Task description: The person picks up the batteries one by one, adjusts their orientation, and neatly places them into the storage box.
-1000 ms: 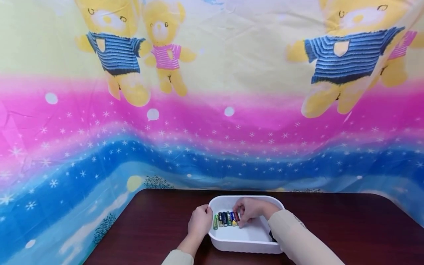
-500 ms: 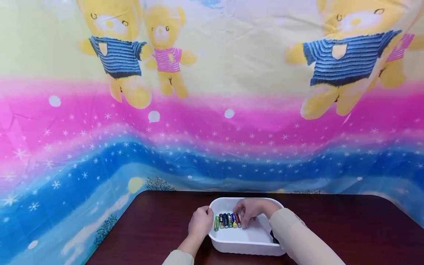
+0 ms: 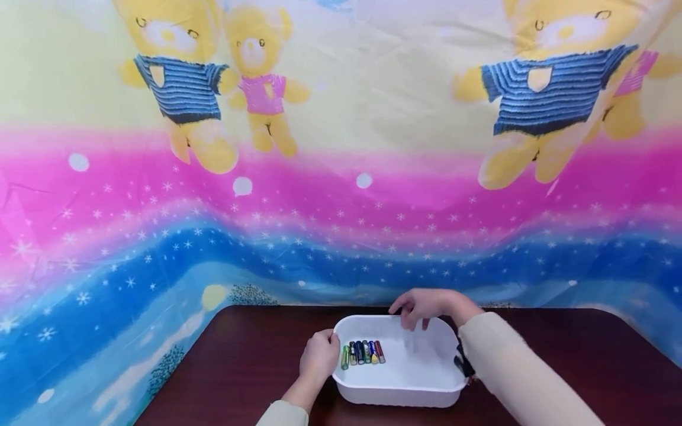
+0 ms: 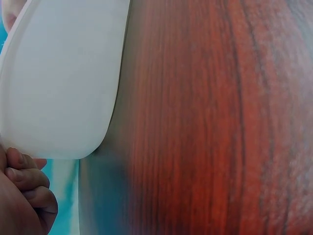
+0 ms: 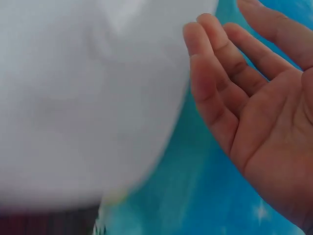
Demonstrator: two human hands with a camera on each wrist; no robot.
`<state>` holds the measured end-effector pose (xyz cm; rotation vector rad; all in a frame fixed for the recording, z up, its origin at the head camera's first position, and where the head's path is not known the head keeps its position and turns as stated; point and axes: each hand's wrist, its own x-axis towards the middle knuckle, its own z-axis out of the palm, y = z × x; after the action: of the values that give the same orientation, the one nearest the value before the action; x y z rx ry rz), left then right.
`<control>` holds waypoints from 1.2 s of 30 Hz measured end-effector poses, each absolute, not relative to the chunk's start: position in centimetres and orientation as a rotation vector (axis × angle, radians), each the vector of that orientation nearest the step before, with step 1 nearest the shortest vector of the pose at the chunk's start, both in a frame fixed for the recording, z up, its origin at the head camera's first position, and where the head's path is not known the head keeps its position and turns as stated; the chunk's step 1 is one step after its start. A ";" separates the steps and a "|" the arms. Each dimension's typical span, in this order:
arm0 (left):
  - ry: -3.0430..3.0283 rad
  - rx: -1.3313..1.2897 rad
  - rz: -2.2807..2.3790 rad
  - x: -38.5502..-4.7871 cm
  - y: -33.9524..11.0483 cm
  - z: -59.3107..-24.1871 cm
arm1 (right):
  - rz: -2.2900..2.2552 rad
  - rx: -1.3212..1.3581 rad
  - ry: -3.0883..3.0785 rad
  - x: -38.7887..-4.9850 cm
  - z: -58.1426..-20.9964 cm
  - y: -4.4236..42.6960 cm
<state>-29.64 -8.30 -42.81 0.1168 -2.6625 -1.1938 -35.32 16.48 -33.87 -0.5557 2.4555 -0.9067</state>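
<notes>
Several batteries (image 3: 360,353) lie side by side in a row at the left of a white plastic basin (image 3: 396,395). Their wraps run from green at the left end to brownish red at the right end. My left hand (image 3: 321,354) grips the basin's left rim; in the left wrist view its curled fingers (image 4: 36,180) are against the basin's outer wall. Over the far right part of the basin hovers my right hand (image 3: 423,306), holding nothing. The right wrist view shows its palm bare and its fingers (image 5: 205,78) loosely bent, next to the rim.
The basin stands on a dark reddish-brown table (image 3: 256,349). Behind the table hangs a cloth (image 3: 341,207) printed with bears and snowflakes. A small black object (image 3: 463,362) shows under the right sleeve, beside the basin's right wall.
My right hand has left the red battery at the row's right end and moved up and to the right, over the far rim. The left hand keeps its place on the rim.
</notes>
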 end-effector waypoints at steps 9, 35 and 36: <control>-2.672 0.128 -1.180 -29.7 -8.4 -42.9 | -0.901 -0.553 2.574 -34.0 -33.9 23.8; -2.668 0.119 -1.197 -29.7 -8.5 -42.9 | -0.880 -0.760 2.682 -30.0 -41.4 29.1; -2.672 0.122 -1.196 -29.8 -8.4 -42.9 | -0.864 -0.762 2.688 -30.0 -41.5 29.1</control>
<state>-29.76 -8.44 -42.93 0.1216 -2.6722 -1.1965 -30.00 29.12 -41.50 -0.7623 2.6882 -0.8640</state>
